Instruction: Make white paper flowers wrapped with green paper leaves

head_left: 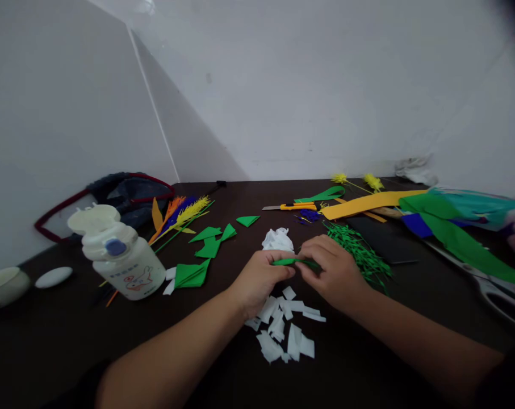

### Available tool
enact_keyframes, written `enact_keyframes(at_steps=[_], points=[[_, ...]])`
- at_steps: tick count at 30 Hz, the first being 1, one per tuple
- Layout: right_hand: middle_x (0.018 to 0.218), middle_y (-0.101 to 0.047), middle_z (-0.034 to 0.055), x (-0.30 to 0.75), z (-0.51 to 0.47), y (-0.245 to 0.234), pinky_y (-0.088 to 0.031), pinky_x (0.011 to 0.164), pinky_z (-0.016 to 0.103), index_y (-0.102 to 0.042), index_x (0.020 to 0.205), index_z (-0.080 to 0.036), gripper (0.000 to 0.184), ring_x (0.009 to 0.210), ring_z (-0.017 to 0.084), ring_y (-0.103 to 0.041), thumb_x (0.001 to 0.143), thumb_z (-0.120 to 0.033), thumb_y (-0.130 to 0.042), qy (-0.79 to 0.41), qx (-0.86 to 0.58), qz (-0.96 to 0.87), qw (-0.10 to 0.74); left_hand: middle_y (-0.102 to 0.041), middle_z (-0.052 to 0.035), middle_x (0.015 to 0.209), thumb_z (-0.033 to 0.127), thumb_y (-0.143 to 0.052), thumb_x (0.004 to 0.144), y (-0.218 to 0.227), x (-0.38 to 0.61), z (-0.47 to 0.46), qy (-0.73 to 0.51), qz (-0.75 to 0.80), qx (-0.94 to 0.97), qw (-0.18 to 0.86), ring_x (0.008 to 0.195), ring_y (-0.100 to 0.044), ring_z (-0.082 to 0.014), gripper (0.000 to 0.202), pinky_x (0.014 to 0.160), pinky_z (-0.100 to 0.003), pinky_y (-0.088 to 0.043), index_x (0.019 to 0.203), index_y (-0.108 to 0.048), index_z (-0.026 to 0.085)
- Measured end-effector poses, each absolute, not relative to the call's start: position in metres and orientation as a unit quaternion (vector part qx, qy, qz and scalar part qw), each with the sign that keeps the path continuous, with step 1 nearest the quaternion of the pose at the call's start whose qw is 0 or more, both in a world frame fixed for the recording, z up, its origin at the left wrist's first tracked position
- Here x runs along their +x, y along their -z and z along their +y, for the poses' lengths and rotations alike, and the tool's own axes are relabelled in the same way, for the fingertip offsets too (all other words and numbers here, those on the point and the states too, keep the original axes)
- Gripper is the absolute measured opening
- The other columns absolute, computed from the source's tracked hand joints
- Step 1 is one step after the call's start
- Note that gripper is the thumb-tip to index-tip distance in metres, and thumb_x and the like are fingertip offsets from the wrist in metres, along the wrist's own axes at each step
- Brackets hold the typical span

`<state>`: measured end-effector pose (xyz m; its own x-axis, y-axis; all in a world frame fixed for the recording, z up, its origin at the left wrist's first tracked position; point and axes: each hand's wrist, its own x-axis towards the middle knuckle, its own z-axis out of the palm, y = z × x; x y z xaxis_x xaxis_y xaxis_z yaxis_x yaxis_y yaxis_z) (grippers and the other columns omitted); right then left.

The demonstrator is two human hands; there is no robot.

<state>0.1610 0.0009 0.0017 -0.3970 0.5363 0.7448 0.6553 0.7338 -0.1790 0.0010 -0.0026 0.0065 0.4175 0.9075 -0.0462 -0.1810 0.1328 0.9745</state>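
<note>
Head view is showing both hands meeting at the centre of the frame, low over a dark table [48, 341]. The left hand [259, 278] and the right hand [331, 270] are each pinching one end of a narrow green paper strip [295, 262], fingertips closed on it, so the strip is spanning the small gap between them just above the tabletop. Gripping both ends this way is probably giving control over so thin a piece.

White paper scraps [283, 326] are lying in a loose heap directly below the hands. A crumpled white paper [277, 240] is sitting just behind them. A glue bottle [121, 255] is standing upright at left of centre, within the left arm's reach, beside folded green pieces [210, 244]. Green fringe [363, 255] is spreading just right of the right hand. A yellow utility knife [291, 207] is lying further back, and scissors [491, 284] are resting at the right edge, seemingly set out of the way.
</note>
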Motion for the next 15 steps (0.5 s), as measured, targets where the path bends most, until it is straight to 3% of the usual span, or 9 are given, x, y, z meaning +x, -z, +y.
enact_keyframes(at_steps=[4,7,15], points=[[0.071,-0.057,0.0036,0.159,0.000,-0.004,-0.043,0.065,0.031,-0.053,0.069,-0.019,0.010,0.072,0.017,-0.051,0.067,-0.009,-0.051,0.007,-0.366,-0.825,0.430,-0.063,-0.0018,0.067,0.015,-0.064,0.063,-0.006,0.000,-0.002,-0.409,0.353,0.519,0.662,0.069,-0.053,-0.0119,0.017,0.074,-0.028,-0.038,0.079,-0.067,0.013],[0.076,-0.059,0.0037,0.160,0.000,-0.004,-0.045,0.066,0.030,-0.057,0.078,-0.019,0.013,0.074,0.016,-0.054,0.069,-0.011,-0.052,-0.019,-0.357,-0.824,0.440,-0.062,-0.0022,0.067,0.020,-0.064,0.065,-0.005,-0.001,-0.001,-0.415,0.353,0.521,0.657,0.067,-0.053,-0.0116,0.011,0.071,-0.027,-0.039,0.073,-0.067,0.012],[0.074,-0.062,0.0040,0.168,0.002,0.003,-0.045,0.064,0.028,-0.061,0.080,-0.019,0.013,0.070,0.015,-0.055,0.076,-0.012,-0.050,0.036,-0.317,-0.856,0.406,-0.061,-0.0026,0.066,0.021,-0.063,0.065,-0.006,-0.010,0.008,-0.406,0.378,0.555,0.620,0.065,-0.053,-0.0117,0.010,0.068,-0.025,-0.039,0.065,-0.061,0.011]])
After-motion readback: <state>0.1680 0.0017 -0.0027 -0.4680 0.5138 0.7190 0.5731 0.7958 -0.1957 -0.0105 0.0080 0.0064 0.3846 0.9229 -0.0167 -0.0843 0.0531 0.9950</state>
